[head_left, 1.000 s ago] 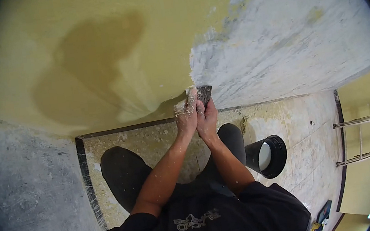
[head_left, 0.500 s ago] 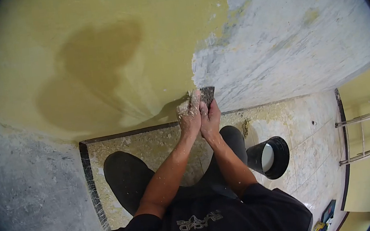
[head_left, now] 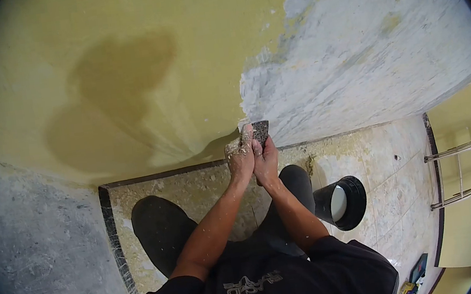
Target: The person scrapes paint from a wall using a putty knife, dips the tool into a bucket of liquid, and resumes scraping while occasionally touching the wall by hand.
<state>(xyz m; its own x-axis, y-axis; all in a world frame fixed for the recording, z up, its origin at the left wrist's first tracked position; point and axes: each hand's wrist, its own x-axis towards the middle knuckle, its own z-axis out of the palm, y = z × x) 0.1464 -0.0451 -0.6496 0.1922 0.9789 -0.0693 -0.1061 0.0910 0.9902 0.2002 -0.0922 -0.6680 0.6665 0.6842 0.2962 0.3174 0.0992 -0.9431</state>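
Both of my hands are closed around a scraper (head_left: 261, 131), whose wide, dirty blade points up against the lower part of the wall. My left hand (head_left: 240, 159), crusted with paint flakes, grips it from the left. Pressed beside it, my right hand (head_left: 266, 159) holds the same tool from the right; the handle is hidden between my palms. Yellow paint (head_left: 200, 51) covers the wall left of the blade. To the right lies bare grey-white plaster (head_left: 342, 57), with a ragged paint edge between the two.
A black bucket (head_left: 357, 202) with whitish liquid stands on the tiled floor (head_left: 384, 187) right of my knee. Paint chips litter the floor along the wall base. A ladder (head_left: 465, 195) lies at the far right. Small items (head_left: 409, 289) sit at the lower right. A grey wall (head_left: 35, 242) rises on the left.
My two hands and the scraper have moved slightly down the wall, toward the floor. The view has shifted a little; both hands keep their grip.
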